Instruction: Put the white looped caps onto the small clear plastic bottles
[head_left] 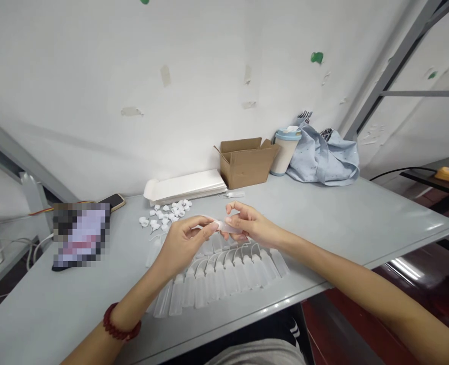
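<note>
My left hand (188, 241), with a red beaded bracelet on its wrist, pinches the neck end of a small translucent bottle (231, 228). The fingers of my right hand (249, 223) are closed round the body of the same bottle, above the table. Below my hands, several translucent bottles (200, 289) with thin curved spouts lie side by side in rows. Small white caps (165, 215) are scattered in a loose pile behind my left hand. One more bottle (235, 194) lies near the carton.
At the back of the grey table (334, 223) stand a white flat stack (188, 186), an open cardboard box (247, 165), a lidded cup (285, 152) and a light blue cloth bag (323, 157). A phone (116, 202) and a blurred-out item (82, 235) lie at the left.
</note>
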A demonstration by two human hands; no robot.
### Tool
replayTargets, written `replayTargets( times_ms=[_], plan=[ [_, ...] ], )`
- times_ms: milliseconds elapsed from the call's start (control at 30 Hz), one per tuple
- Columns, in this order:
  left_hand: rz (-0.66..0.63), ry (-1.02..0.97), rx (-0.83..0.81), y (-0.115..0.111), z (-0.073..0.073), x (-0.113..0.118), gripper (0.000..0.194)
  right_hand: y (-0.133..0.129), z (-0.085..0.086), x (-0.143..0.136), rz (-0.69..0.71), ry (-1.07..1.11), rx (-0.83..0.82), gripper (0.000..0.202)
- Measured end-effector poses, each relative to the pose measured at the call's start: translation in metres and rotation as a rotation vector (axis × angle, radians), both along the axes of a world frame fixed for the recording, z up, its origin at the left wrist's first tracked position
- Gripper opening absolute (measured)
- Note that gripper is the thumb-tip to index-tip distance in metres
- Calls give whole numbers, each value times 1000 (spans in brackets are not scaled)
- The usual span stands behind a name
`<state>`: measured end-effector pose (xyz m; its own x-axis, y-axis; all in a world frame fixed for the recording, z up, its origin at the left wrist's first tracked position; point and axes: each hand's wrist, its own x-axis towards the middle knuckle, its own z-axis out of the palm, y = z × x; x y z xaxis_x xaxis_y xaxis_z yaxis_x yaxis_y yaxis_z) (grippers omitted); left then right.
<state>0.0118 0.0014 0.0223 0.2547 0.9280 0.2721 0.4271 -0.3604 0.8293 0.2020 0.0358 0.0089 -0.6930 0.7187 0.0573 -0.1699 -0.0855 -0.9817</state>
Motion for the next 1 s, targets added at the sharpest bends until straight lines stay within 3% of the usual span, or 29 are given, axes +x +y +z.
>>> replayTargets(
  times_ms=[133, 400, 600, 700, 867, 1000],
  plan=[
    [-23, 61, -10, -2, 2, 2, 30, -3, 3, 1, -23, -22, 67, 29],
    [-118, 133, 135, 0, -3, -1, 21, 3, -3, 2, 9, -53, 48, 24],
    [-129, 126, 60, -2, -2, 0, 21, -3, 2, 3, 16, -130, 118, 20],
    [-108, 111, 11, -3, -1, 2, 21, -6, 4, 4, -45, -255, 317, 20],
    [13, 80, -98, 1, -1, 2, 30, -1, -1, 6, -161, -516, 884, 27],
    [0, 106, -20, 4, -6, 1, 29, 5, -6, 7, -219, -515, 1123, 26]
  ],
)
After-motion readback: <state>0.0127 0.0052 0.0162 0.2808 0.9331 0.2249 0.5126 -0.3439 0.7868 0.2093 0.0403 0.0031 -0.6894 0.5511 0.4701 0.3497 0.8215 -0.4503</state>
